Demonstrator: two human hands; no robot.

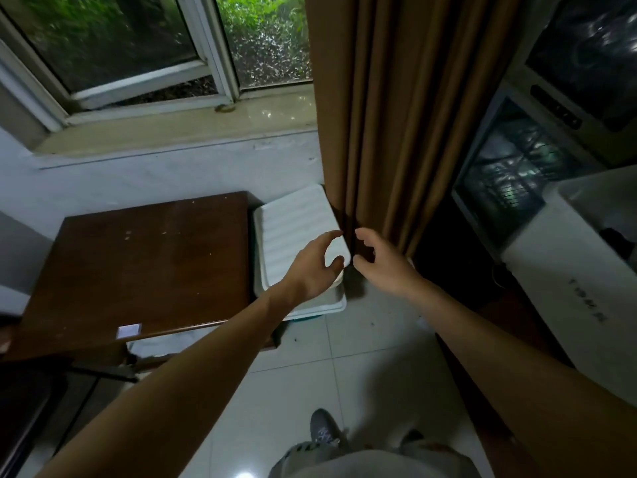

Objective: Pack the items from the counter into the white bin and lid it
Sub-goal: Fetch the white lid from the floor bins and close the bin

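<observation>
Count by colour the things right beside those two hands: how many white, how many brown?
White: 2, the ribbed lid and the bin under it
Brown: 2, the wooden table and the curtain
Total: 4

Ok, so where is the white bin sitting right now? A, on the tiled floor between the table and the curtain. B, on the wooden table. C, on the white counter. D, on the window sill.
A: the white bin stands on the tiled floor, the wooden table to its left, the brown curtain to its right.
</observation>
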